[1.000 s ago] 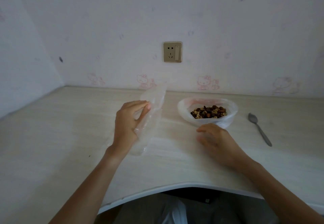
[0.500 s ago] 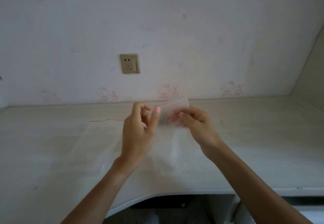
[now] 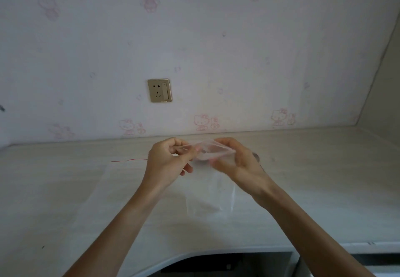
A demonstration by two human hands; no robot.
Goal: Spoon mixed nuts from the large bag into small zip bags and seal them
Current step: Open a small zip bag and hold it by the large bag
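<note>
1. Two hands work one small zip bag (image 3: 211, 151), held up over the counter (image 3: 324, 190) in front of the person. The left hand (image 3: 166, 164) pinches one edge of its mouth and the right hand (image 3: 236, 162) pinches the other.
2. It looks featherlight, thin and limp, probably slippery; I'd judge the stiffer zip strip at the mouth the best place to hold, one lip per hand.
3. More clear bags (image 3: 151, 190) lie flat on the counter beneath, with a red zip line (image 3: 129, 160) showing; their edges blur into the surface, so I can't count them.
4. No nuts, large bag or spoon are in view, and motion blur hides whether the mouth is open yet.
</note>
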